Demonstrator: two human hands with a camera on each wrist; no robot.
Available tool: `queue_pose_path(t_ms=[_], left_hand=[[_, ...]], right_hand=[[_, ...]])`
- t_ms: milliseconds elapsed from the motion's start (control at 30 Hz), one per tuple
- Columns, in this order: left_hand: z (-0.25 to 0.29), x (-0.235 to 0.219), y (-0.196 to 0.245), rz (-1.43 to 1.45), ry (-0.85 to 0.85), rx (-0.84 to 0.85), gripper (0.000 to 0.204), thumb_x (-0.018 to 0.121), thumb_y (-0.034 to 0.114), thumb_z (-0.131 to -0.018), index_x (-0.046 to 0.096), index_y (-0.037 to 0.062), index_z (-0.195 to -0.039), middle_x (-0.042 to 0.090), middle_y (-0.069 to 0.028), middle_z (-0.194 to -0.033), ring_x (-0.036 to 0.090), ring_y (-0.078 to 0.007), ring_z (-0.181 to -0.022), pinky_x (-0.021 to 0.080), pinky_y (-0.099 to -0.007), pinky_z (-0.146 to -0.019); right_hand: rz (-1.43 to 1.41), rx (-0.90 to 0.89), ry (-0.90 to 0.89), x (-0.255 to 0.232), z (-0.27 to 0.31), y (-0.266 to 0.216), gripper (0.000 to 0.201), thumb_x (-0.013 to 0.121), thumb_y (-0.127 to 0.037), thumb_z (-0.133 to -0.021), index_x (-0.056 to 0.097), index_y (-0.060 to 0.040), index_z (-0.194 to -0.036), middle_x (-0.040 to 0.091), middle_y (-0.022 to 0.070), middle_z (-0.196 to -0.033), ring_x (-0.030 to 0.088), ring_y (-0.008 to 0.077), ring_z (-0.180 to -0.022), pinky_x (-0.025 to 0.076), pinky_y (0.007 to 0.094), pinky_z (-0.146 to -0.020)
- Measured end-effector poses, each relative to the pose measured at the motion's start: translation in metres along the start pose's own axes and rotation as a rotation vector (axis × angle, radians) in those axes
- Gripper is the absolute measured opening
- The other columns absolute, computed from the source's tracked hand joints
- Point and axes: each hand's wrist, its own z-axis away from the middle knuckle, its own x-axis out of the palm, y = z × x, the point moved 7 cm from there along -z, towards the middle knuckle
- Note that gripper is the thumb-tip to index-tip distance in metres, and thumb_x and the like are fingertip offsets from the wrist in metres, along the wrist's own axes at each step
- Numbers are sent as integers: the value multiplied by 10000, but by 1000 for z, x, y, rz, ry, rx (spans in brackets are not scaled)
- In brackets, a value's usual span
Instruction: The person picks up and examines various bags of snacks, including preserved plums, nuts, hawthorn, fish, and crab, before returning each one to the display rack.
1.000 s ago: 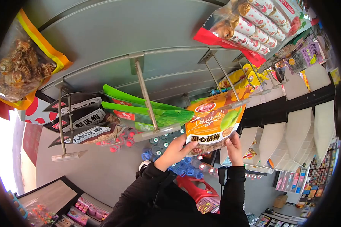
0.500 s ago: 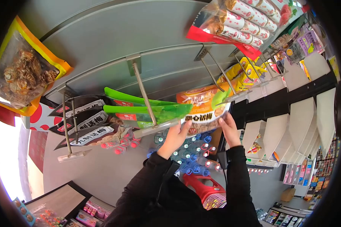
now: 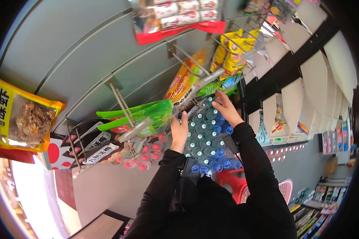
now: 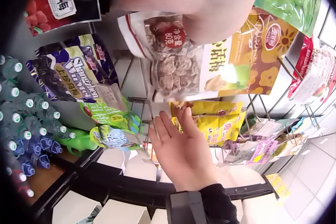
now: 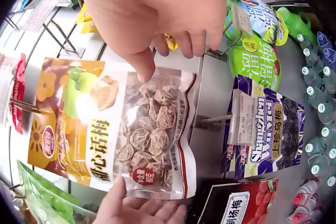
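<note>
An orange and white bag of dried plums (image 3: 183, 81) hangs from a metal hook on the wall. In the right wrist view its clear lower part shows wrinkled brown plums. My left hand (image 3: 180, 129) is just below the bag, thumb up and fingers extended; in the right wrist view its thumb overlaps the bag's edge. The right hand (image 3: 227, 106) is on the bag's other side, its fingers spread and palm showing in the left wrist view. Neither hand grips the bag. Green snack bags (image 3: 137, 115) hang close to the left hand.
Yellow bags (image 3: 233, 53) hang farther along the wall. Dark plum bags (image 3: 97, 145) hang at left, and a yellow-edged bag (image 3: 26, 115) beyond them. Bottles (image 3: 203, 137) stand below the hands. White shelf dividers (image 3: 295, 103) line the right. A red basket (image 3: 232, 181) is near the body.
Both hands have let go of the orange bag and spread apart. The bag now hangs tilted on its hook. The head view has shifted, so the wall display sits further left.
</note>
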Motion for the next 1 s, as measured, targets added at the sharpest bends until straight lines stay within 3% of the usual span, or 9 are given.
queue_pose_path(t_ms=[133,333,400,467,533,567,667,733,1000], left_hand=[[13,11,-48,-9,-53,-34,521,503,194,-819,275,-50,-1219,430,-160,-1147,435,-207,-1020,319,-285,-883],[53,20,-54,-64,-182,-111,516,507,168,-815,279,-98,-1195,420,-179,-1155,427,-212,-1051,342,-291,-868],[73,29,-53,-1,-391,-246,505,509,162,-813,293,-76,-1202,456,-168,-1115,471,-206,-984,385,-284,-808],[88,36,-83,-29,-423,-221,460,511,147,-808,335,-50,-1185,501,-139,-1054,508,-169,-906,415,-267,-734],[118,54,-90,-91,-825,-301,440,508,150,-809,355,-35,-1177,519,-130,-1029,518,-140,-889,418,-245,-706],[138,59,-83,-38,-943,-424,418,513,169,-812,385,-11,-1166,539,-109,-1006,545,-132,-833,424,-234,-678],[192,68,-86,-182,-1227,-516,387,519,190,-815,425,13,-1145,560,-87,-969,565,-139,-786,435,-234,-656],[220,75,-98,-318,-1385,-435,381,536,219,-810,451,33,-1131,571,-66,-940,568,-123,-748,438,-230,-635],[308,121,-54,-493,-1585,-359,356,502,208,-815,455,29,-1119,573,-76,-951,559,-122,-753,423,-235,-651]], right_hand=[[-97,84,-69,-1,66,20,599,586,-148,-780,254,-39,-1267,343,138,-1260,379,241,-1127,357,334,-890],[-123,265,-28,-20,196,71,437,575,-82,-772,382,-9,-1157,496,102,-1064,492,163,-953,401,275,-808],[-153,243,23,-30,237,82,375,572,-76,-771,428,-4,-1109,533,94,-999,512,156,-926,416,276,-785],[-55,295,22,-32,280,96,313,569,-74,-770,472,7,-1056,549,95,-962,530,156,-901,427,277,-764],[-80,340,104,-35,318,103,265,568,-89,-772,507,12,-1010,561,102,-940,543,167,-883,431,285,-757],[-57,357,126,-35,337,108,267,552,-92,-786,497,11,-1027,558,93,-942,536,162,-895,424,282,-769],[18,382,250,-36,391,106,256,551,-111,-770,528,4,-998,582,109,-888,557,181,-854,436,296,-750],[79,378,273,-32,425,114,275,565,-148,-767,529,-3,-998,581,120,-876,557,204,-837,436,312,-730],[81,400,496,-73,530,117,269,527,-169,-787,529,-2,-997,580,111,-933,547,212,-891,421,297,-771]])
